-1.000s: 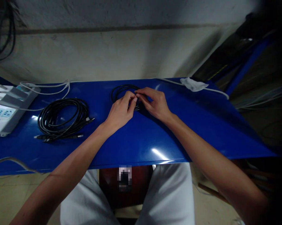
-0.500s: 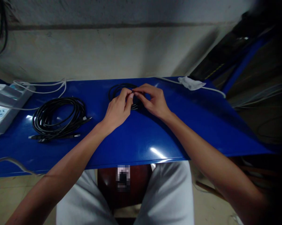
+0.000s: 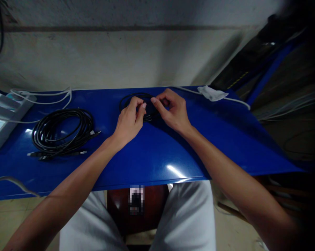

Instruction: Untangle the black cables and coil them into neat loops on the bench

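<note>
A coiled black cable (image 3: 125, 100) lies near the back edge of the blue table, partly covered by both hands. My left hand (image 3: 129, 118) is at the coil's near left side, thumb and forefinger pinched; what they hold, if anything, is too small to make out. Across a small gap, my right hand (image 3: 173, 111) is over the coil's right side with its fingers curled and the thumb against the forefinger. Whatever sits between those fingertips cannot be made out either.
Another coil of black cable (image 3: 61, 130), with plugs at its ends, lies on the blue table (image 3: 147, 157) at the left. Beyond it stands a power strip (image 3: 9, 118) with white cords. A white wrapped lump (image 3: 212, 93) on a cord is at the back right, before the wall.
My hands have drawn slightly apart; their fingertips met over the coil before and now show a gap. The view has shifted a little.
</note>
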Available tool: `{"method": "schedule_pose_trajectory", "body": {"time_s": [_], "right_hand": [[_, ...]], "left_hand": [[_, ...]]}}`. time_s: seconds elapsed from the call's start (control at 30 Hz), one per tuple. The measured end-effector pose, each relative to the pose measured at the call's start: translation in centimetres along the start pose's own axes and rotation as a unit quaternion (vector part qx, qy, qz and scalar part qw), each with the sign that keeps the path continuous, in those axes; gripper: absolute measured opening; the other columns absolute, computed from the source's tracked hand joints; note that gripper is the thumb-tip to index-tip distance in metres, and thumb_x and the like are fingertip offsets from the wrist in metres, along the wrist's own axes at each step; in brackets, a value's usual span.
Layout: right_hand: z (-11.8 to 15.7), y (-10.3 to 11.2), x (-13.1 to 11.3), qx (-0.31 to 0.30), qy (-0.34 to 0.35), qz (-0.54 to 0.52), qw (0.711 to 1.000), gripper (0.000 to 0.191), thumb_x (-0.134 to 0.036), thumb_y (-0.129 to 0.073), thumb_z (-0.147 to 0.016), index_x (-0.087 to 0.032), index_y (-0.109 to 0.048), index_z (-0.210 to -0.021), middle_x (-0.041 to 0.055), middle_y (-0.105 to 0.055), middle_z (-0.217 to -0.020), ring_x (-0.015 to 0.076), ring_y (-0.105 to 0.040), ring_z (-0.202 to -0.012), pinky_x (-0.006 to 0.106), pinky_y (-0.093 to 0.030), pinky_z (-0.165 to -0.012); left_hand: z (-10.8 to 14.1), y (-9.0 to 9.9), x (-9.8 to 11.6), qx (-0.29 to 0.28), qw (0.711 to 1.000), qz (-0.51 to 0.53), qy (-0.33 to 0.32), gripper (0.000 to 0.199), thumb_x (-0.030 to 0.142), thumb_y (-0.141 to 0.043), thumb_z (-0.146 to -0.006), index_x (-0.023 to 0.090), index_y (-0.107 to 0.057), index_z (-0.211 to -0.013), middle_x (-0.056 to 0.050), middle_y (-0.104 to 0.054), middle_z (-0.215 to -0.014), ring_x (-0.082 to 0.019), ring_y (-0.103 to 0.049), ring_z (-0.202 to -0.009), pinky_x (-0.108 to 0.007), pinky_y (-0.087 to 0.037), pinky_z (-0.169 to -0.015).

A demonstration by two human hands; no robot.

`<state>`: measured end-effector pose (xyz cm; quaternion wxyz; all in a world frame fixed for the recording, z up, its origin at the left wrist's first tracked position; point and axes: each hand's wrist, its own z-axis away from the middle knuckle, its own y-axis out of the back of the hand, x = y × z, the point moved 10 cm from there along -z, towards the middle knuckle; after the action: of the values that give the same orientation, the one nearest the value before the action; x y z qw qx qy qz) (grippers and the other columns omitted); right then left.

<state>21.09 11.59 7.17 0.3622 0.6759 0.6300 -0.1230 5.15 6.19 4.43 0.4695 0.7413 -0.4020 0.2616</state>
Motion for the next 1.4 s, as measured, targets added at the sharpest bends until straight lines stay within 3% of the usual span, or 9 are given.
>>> {"method": "schedule_pose_trajectory", "body": {"time_s": [0.37,0.57,1.17,1.4], "right_hand": [[0.6,-2.2,-0.3,-0.124,0.043,0.043,0.990,0.029,-0.046,-0.069,-0.110,-0.020,-0.081,-0.112,0.0039,-0.066,-0.088,0.0187,-0.058,-0.078,0.035,-0.048,-0.077],[0.3,-1.7,-0.1,-0.102,0.014,0.034,0.994,0.024,-0.042,-0.074,-0.106,-0.019,-0.079,-0.098,0.0026,-0.063,-0.085,0.0171,-0.054,-0.076,0.033,-0.043,-0.073],[0.2,-1.1,-0.6,-0.073,-0.005,0.014,0.997,0.019,-0.038,-0.073,-0.098,-0.021,-0.072,-0.090,0.0015,-0.063,-0.083,0.0162,-0.051,-0.073,0.033,-0.044,-0.071],[0.2,-0.6,-1.1,-0.050,-0.007,0.010,0.999,0.011,-0.031,-0.070,-0.092,-0.021,-0.068,-0.086,0.0008,-0.067,-0.081,0.0150,-0.053,-0.070,0.032,-0.042,-0.069]], "left_hand": [[0.1,-0.1,0.4,-0.010,1.000,-0.016,-0.012,0.012,0.033,-0.051,-0.119,0.024,-0.058,-0.116,-0.005,-0.077,-0.106,-0.019,-0.078,-0.084,-0.026,-0.060,-0.071],[0.1,0.0,0.5,-0.006,1.000,-0.022,-0.013,0.012,0.033,-0.049,-0.120,0.024,-0.057,-0.118,-0.005,-0.077,-0.105,-0.021,-0.080,-0.090,-0.029,-0.061,-0.074],[0.3,-0.2,0.4,-0.002,1.000,-0.010,-0.020,0.019,0.040,-0.056,-0.116,0.025,-0.060,-0.128,-0.007,-0.077,-0.116,-0.018,-0.075,-0.081,-0.027,-0.058,-0.068],[0.0,0.5,2.0,0.033,0.994,-0.046,-0.093,0.010,0.032,-0.067,-0.108,0.022,-0.067,-0.112,-0.007,-0.074,-0.111,-0.020,-0.073,-0.097,-0.031,-0.061,-0.084]]}}
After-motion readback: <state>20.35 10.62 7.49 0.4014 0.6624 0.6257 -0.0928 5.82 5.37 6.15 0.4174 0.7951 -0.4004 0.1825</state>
